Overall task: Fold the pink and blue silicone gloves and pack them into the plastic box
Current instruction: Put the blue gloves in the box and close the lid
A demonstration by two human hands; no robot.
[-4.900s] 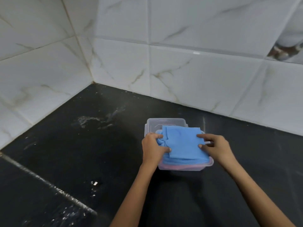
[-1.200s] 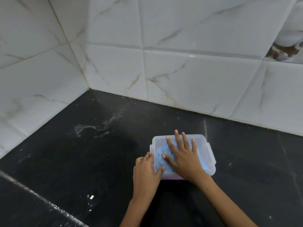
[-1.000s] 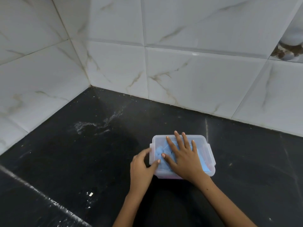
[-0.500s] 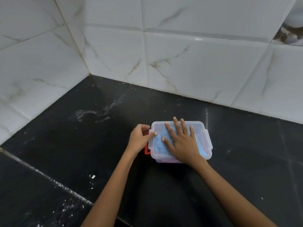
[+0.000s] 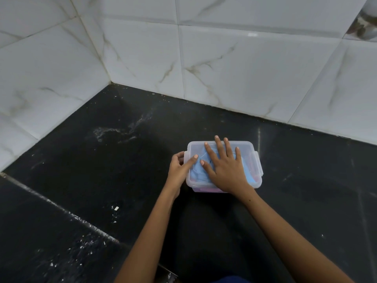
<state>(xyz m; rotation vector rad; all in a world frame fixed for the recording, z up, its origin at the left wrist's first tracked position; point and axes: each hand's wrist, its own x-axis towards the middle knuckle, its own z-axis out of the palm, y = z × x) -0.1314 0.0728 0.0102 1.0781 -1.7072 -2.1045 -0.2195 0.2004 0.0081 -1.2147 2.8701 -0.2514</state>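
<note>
The clear plastic box [image 5: 257, 168] sits on the black counter with its clear lid on. Through the lid I see the folded blue glove [image 5: 196, 173]. A strip of the pink glove [image 5: 205, 189] shows below it at the box's near wall. My right hand [image 5: 226, 170] lies flat on the lid with fingers spread. My left hand [image 5: 180, 170] grips the box's left end, thumb on the lid's edge and fingers curled around the side. The left latch is hidden under that hand.
White marble tiles form the back wall [image 5: 244, 74] and the left wall [image 5: 40, 82], meeting in a corner. A pale dusty smear [image 5: 114, 132] marks the black counter [image 5: 316, 180] left of the box. A gritty seam [image 5: 67, 211] runs diagonally across the lower left.
The blue glove lay uncovered in the open box; now the lid covers it under my flat right hand. My left hand closed over the left end, hiding the red latch seen before.
</note>
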